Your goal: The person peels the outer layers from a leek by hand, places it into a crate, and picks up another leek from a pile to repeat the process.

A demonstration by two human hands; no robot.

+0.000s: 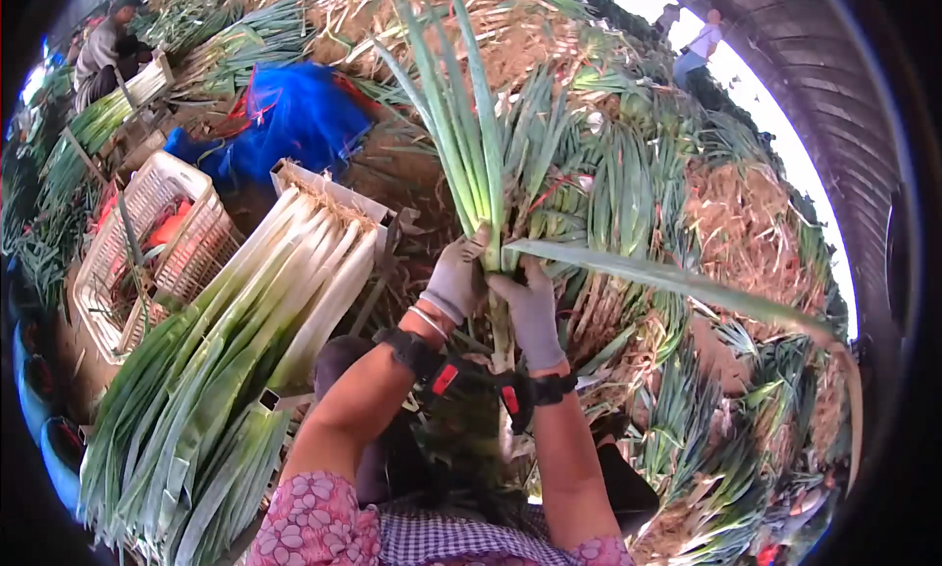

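Observation:
Both my hands wear grey gloves and grip one upright leek (469, 144) at the picture's centre. My left hand (453, 278) clasps the stalk from the left, just below where the green leaves fan out. My right hand (530, 306) holds the stalk from the right, and a long outer leaf (677, 283) bends off to the right from it. The white lower stalk runs down between my wrists, which carry black straps.
A stack of trimmed leeks (245, 340) lies to my left. Beyond it stand a white plastic crate (157, 232) and a blue bag (294, 115). Heaps of leeks and dry trimmings (746, 223) fill the right. One person sits at top left (103, 46), another stands at top right (699, 46).

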